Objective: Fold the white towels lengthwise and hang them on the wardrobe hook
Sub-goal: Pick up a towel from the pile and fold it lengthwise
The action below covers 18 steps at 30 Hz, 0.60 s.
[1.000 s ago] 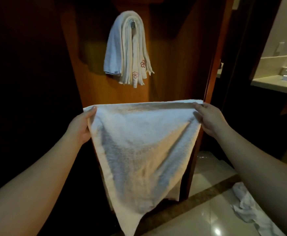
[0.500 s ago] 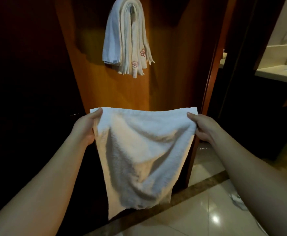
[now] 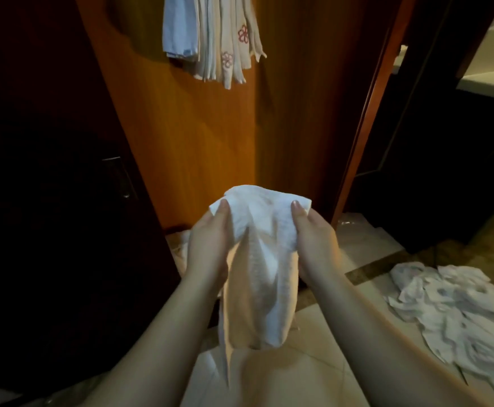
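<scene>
On glossy tile floor [image 3: 322, 374], crumpled towels [image 3: 457, 312].

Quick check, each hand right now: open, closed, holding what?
Left hand: closed, pinching the left top corner of the white towel.
Right hand: closed, pinching the right top corner of the same towel.

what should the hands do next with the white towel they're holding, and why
Probably close the fold: bring the left hand and right hand together so the white terry towel's two top corners meet. The hands are close together, each pinching a corner, and the towel sags between them, only loosely doubled lengthwise.
</scene>
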### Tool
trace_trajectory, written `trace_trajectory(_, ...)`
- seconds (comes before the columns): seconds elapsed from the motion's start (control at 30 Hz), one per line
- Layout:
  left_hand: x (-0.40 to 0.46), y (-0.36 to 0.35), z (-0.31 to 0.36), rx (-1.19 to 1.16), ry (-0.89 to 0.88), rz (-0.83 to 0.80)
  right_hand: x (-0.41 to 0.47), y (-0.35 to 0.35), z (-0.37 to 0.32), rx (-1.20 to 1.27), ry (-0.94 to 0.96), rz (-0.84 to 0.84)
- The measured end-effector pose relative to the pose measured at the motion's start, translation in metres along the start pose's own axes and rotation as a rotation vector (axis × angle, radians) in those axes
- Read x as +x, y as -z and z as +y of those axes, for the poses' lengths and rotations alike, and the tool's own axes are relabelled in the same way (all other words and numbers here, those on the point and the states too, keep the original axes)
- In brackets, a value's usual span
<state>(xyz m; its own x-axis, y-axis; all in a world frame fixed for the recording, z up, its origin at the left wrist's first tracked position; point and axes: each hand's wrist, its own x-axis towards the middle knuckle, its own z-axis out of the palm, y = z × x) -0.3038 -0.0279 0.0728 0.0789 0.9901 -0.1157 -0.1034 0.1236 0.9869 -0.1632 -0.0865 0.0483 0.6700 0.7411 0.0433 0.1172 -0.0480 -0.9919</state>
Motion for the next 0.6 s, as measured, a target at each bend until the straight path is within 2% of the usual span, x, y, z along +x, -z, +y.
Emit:
trace_trajectory(0.1,-0.02,-0.013,-0.008,0.014,0.047,-0.107,-0.019,-0.015,-0.002,-0.078,0.048,-0.039)
trace_trajectory(0.33,-0.048,-0.015,-0.012,-0.007,0.033,-0.283,-0.041,-0.017,-0.009,0.02,0.109,-0.044)
trace_trajectory(0.5,-0.047,-0.004,-0.01,0.093,-0.052,-0.439,-0.053,-0.015,-0.001,-0.03,0.194,-0.171)
trace_trajectory(0.6,-0.044,0.002,-0.01,0.088,-0.013,-0.473,-0.053,-0.014,0.007,-0.089,0.244,-0.219)
